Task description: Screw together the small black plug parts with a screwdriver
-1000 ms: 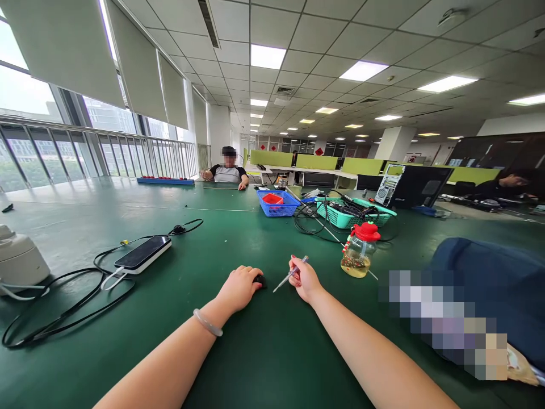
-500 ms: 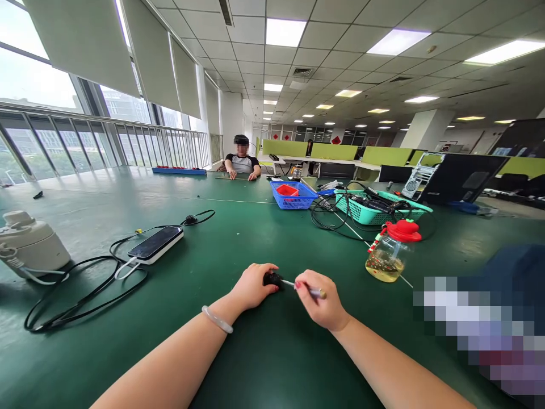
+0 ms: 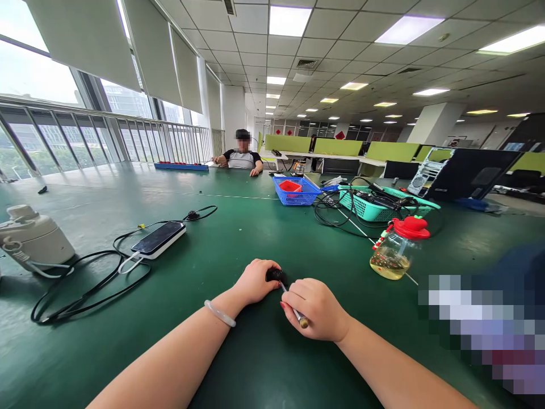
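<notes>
Low over the green table (image 3: 204, 363), my left hand (image 3: 256, 282) is closed around a small black rounded object (image 3: 276, 275), thumb and fingers on its sides. Its exact kind is too small to make out. My right hand (image 3: 315, 309) grips a slim screwdriver (image 3: 301, 319) by its handle. The metal shaft slants up and left, and its tip touches or nearly touches the near side of the black object. Part of the handle is hidden by my right fingers.
A phone-like device (image 3: 159, 240) with black cables lies left, beside a white bottle-shaped thing (image 3: 36, 238). On the right stand a red-lidded drink bottle (image 3: 390, 260), a teal basket (image 3: 366, 210) of cables and a blue basket (image 3: 296, 196). Another person (image 3: 242, 154) sits across the table.
My right hand has turned and moved slightly lower, so the screwdriver now slants more steeply towards me. My left hand stays on the black object. The person opposite has moved their arms apart.
</notes>
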Demonstrator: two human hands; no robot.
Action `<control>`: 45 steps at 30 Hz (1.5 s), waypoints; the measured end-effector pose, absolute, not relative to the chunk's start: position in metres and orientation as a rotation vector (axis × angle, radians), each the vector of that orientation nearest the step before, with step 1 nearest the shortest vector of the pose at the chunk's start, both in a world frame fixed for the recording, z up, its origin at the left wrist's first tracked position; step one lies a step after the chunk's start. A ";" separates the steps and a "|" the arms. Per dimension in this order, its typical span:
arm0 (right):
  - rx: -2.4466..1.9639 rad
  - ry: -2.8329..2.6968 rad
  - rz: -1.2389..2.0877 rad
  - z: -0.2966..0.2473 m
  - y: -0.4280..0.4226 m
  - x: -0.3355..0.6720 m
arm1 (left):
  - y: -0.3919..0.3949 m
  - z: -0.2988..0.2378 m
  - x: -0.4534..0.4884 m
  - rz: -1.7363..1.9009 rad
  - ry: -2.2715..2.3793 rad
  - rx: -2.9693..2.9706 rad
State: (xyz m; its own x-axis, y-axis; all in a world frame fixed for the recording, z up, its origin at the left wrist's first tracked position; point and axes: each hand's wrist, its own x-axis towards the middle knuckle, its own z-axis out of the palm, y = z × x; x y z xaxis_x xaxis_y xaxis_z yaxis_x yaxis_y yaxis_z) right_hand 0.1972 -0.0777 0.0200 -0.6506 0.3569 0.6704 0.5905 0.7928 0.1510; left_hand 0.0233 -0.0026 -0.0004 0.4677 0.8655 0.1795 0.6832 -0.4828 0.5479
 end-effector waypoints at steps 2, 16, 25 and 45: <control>-0.723 -2.358 -0.486 0.019 -0.078 0.197 | -0.002 0.000 0.023 0.620 1.300 2.318; -0.864 -2.315 -0.088 0.016 -0.076 0.203 | -0.003 0.001 0.023 0.616 1.309 2.291; -1.108 -1.655 0.636 0.004 -0.057 0.218 | -0.005 0.007 0.022 0.581 1.301 2.262; -0.779 -2.323 -0.246 0.020 -0.074 0.206 | -0.001 -0.001 0.021 0.621 1.280 2.308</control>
State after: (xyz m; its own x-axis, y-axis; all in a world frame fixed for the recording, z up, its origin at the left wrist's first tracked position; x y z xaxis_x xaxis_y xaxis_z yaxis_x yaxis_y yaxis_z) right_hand 0.2058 -0.0738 0.0202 -0.6000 0.4680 0.6488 0.5937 0.8041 -0.0309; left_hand 0.0215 -0.0012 -0.0009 0.4743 0.8627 0.1754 0.6716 -0.4834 0.5615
